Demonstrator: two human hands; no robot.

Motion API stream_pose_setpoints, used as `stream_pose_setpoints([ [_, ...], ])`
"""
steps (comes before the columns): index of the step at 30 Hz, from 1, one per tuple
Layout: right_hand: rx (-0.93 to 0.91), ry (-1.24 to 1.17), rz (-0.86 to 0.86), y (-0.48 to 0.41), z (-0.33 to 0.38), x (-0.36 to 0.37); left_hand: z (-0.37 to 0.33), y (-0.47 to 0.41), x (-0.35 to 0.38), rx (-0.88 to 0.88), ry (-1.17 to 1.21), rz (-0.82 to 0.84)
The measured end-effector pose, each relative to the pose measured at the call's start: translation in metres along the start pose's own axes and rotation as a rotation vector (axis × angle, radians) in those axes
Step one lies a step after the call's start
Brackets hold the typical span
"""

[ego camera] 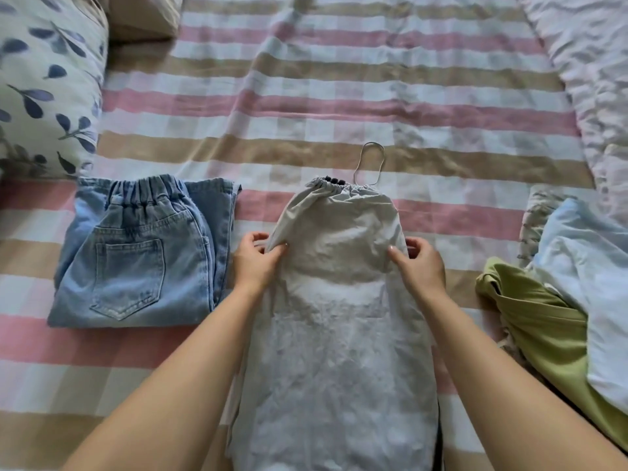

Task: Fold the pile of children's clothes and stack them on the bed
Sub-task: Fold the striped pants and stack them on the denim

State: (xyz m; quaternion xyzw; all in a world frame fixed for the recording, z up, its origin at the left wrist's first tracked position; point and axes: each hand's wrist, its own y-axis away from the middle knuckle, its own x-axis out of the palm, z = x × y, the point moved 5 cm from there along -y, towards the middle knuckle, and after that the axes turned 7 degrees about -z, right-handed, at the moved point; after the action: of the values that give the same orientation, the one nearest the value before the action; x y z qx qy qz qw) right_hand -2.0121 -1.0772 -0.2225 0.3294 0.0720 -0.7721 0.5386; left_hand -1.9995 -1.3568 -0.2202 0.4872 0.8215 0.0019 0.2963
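A pale grey garment [336,317] with a gathered elastic top and a thin cord loop [370,163] lies flat on the striped bed sheet [339,107], running toward me. My left hand [255,260] pinches its left edge, with a fold of fabric between thumb and fingers. My right hand [419,263] pinches the right edge at the same height. Folded light blue jeans [142,256] lie to the left, back pocket up. On the right is a loose pile with a green garment [540,331] and a pale blue one [588,287].
A leaf-print pillow [47,83] sits at the far left, with a beige pillow [142,15] behind it. A crumpled white quilt [588,73] runs along the right side. The striped sheet stretches out beyond the garment.
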Motion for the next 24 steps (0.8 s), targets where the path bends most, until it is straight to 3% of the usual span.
stream_pose_setpoints([
  [4, -0.001, -0.083, 0.042, -0.033, 0.029, 0.013, -0.024, -0.029, 0.016, -0.031, 0.116, 0.089],
  [7, 0.139, -0.088, 0.084, -0.055, 0.036, 0.024, -0.034, -0.048, 0.034, -0.098, 0.246, 0.172],
  [10, 0.203, -0.276, 0.200, -0.066, 0.041, 0.039, -0.042, -0.059, 0.046, -0.140, 0.385, 0.270],
  [15, 0.063, -0.386, 0.052, -0.078, 0.050, 0.033, -0.055, -0.064, 0.047, -0.100, 0.442, 0.241],
  [17, 0.039, -0.260, 0.045, -0.083, 0.050, 0.037, -0.060, -0.064, 0.048, 0.051, 0.144, 0.117],
  [19, -0.066, -0.089, -0.055, -0.077, 0.053, 0.034, -0.074, -0.051, 0.040, 0.392, -0.233, -0.181],
  [20, -0.213, -0.012, -0.155, -0.069, 0.060, 0.029, -0.085, -0.035, 0.042, 0.619, -0.266, -0.241],
  [22, -0.608, 0.142, -0.278, -0.039, 0.073, 0.027, -0.092, -0.004, 0.059, 1.037, -0.269, -0.133],
  [23, -0.776, 0.213, -0.261, -0.025, 0.075, 0.033, -0.089, 0.005, 0.071, 1.161, -0.359, -0.030],
  [24, -0.894, 0.313, -0.180, -0.017, 0.072, 0.042, -0.080, 0.004, 0.082, 1.169, -0.509, 0.085],
])
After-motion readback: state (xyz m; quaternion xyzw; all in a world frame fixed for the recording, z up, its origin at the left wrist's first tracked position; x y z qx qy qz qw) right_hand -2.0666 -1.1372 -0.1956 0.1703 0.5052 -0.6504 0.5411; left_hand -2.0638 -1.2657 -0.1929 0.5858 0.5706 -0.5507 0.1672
